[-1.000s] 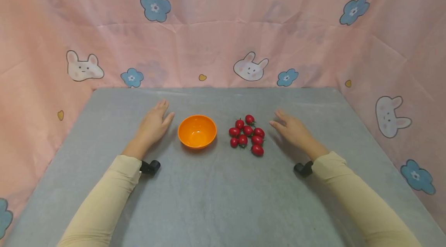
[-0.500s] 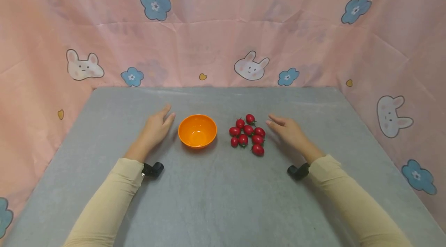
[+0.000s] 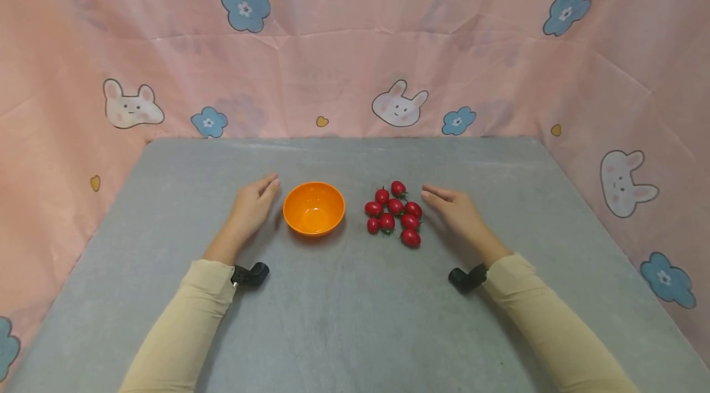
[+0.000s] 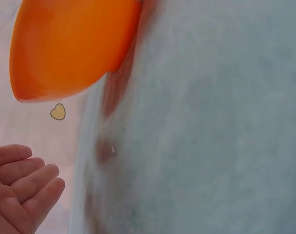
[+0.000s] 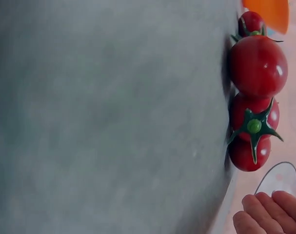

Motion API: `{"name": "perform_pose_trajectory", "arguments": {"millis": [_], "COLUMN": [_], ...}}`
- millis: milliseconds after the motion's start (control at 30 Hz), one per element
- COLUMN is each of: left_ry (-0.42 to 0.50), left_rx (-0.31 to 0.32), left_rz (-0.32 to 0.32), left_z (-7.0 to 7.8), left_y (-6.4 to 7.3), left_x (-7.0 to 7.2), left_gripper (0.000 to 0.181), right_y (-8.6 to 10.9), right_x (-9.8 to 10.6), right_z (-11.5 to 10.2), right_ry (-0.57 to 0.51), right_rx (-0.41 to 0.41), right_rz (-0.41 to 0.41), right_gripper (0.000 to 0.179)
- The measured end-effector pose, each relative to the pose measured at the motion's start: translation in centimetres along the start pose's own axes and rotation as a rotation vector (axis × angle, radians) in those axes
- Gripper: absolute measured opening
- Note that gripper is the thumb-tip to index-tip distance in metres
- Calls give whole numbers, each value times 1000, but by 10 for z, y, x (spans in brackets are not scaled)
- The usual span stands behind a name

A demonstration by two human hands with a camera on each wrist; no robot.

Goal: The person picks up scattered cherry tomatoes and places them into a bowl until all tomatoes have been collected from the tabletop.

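At the middle of the grey counter (image 3: 355, 319), an orange bowl (image 3: 314, 209) and nine visible cherry tomatoes (image 3: 395, 206) lie between two bare hands, the tomatoes clustered at three o'clock from the bowl. The left hand (image 3: 251, 208) is just beside the bowl, at nine o'clock from it; its fingers (image 4: 35, 183) are extended side by side and hold nothing. The right hand (image 3: 457, 211) is just beside the cluster, at three o'clock from it; its fingers (image 5: 265, 214) lie together, relaxed and slightly bent, likewise holding nothing and apart from the fruit.

Possible faults: the tomatoes are rounded, glossy and loose, so a brush from the right hand might set the outer ones rolling; because several touch or nearly touch, one push could spread through the group. The fruit at five o'clock of the cluster, with few neighbours to stop it, seems likeliest to stray toward six o'clock. Smooth skin could slip from a light pinch, and a hard one might bruise the flesh or tear a green calyx (image 5: 255, 126). The bowl narrows toward its base, so a knock to its rim at nine o'clock could slide or tilt it toward the tomatoes.

Containers: the bowl stands upright, mouth upward; its interior shows bare orange wall with small highlights at the bottom, and every visible tomato lies outside it, on the counter
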State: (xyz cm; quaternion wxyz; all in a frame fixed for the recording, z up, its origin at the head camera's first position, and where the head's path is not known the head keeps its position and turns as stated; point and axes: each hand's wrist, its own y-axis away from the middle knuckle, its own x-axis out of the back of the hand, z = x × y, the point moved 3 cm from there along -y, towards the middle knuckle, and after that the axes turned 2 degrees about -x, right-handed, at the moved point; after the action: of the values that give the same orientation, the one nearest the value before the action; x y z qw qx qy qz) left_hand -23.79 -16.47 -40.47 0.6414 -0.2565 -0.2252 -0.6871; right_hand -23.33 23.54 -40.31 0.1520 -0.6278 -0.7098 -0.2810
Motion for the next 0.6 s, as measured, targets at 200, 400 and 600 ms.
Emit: {"name": "perform_pose_trajectory", "arguments": {"millis": [200,400,600], "left_ry": [91,222,327], "left_rx": [44,103,107], "left_rz": [11,-1,-10], "left_z": [-2,-3,-3], "left_y": [4,6,7], "left_x": [-2,-9,-17], "left_gripper": [55,57,57], "right_y": [1,1,1], "right_x": [-3,-6,-9], "right_z": [1,2,3], "right_ry": [-172,-342,-408], "right_rx": [-43,-51,-48], "right_rz": [-22,-38,-26], "right_gripper": [55,53,53]}}
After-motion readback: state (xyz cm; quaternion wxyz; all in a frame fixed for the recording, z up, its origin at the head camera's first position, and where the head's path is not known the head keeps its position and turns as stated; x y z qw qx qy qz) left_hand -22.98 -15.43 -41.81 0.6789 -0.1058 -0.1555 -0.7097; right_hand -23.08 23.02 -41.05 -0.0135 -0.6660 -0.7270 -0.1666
